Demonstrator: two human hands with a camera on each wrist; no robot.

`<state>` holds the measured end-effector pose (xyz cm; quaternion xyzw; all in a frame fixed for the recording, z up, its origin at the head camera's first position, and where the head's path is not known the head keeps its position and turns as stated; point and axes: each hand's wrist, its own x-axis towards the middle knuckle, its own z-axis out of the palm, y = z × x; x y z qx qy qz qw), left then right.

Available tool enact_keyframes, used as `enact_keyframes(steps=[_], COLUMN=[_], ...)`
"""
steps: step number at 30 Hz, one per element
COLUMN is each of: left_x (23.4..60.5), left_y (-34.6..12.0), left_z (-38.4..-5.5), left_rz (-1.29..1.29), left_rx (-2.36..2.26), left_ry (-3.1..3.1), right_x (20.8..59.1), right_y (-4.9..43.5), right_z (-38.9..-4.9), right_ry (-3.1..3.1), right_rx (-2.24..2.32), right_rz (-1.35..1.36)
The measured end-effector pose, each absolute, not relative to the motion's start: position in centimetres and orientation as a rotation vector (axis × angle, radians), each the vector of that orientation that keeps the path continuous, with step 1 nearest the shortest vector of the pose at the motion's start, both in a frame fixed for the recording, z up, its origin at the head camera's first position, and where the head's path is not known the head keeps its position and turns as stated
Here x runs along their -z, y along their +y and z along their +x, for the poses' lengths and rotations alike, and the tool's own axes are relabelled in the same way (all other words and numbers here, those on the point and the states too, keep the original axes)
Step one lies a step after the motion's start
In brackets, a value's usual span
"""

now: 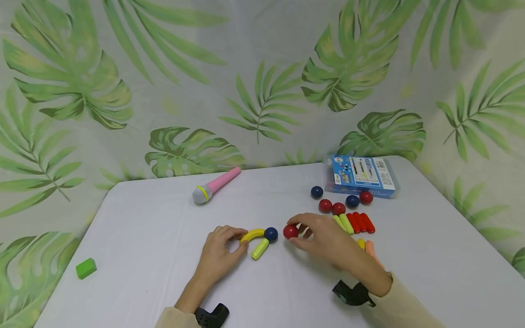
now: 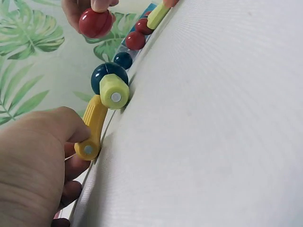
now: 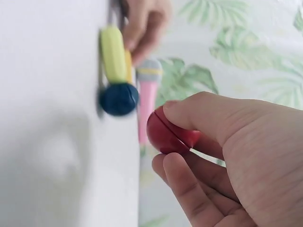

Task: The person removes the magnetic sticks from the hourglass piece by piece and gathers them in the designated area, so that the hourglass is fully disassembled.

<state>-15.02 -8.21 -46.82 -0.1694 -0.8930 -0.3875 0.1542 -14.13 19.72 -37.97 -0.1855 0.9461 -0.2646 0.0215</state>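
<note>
My left hand (image 1: 223, 253) pinches a curved yellow rod (image 1: 252, 235) between thumb and fingers. The rod's other end meets a dark blue ball (image 1: 271, 234), and a light green rod (image 1: 260, 249) also joins that ball; in the left wrist view a round metal spot shows on the end of the green rod (image 2: 115, 94). To the right, my right hand (image 1: 324, 237) holds a red ball (image 1: 290, 231) between thumb and fingertips. A seam runs round this red ball (image 3: 165, 132) in the right wrist view. A small gap separates it from the blue ball.
Beyond my right hand lie loose red balls (image 1: 325, 206), blue balls (image 1: 352, 201), red rods (image 1: 361, 222) and light green rods (image 1: 343, 223). A blue-labelled plastic box (image 1: 361, 175) sits behind them. A pink toy microphone (image 1: 217, 184) lies at the back, a green block (image 1: 86, 268) at left.
</note>
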Motion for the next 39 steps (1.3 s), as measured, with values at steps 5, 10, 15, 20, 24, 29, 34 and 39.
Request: enact_keyframes(steps=[5,10,15,20,24,29,34,39], left_x=[47.0,47.0,46.9,46.8,46.9,47.0,47.0,47.1], left_y=[-8.3,-8.2,-8.1,-8.0,-7.9,-7.8,-8.0,-8.1], left_z=[-15.1,-15.2,-15.1,-15.1,-15.2,-15.2,-15.1,-15.1], left_rz=[-0.507,-0.51,-0.517,-0.509,-0.518,-0.516,-0.505,-0.503], left_rx=[1.084,1.079,1.074,1.077,1.077,1.069,1.055,1.04], left_ry=[-2.577,-2.578,-2.58,-2.582,-2.594,-2.6,-2.591,-2.59], right_x=[37.4,37.3,37.7,38.7,39.4,39.9,40.1,40.2], right_y=[23.8,27.8,30.6,31.4,31.5,31.7,31.7,31.7], right_z=[-16.3,-18.1,-19.3,-19.9,-20.2,-20.4,-20.8,-21.1], right_ry=[3.051,3.111,3.145,3.151,3.161,3.171,3.165,3.166], right_rx=[0.902,0.885,0.854,0.821,0.781,0.731,0.722,0.703], right_rz=[-0.519,-0.379,-0.253,-0.212,-0.18,-0.172,-0.187,-0.198])
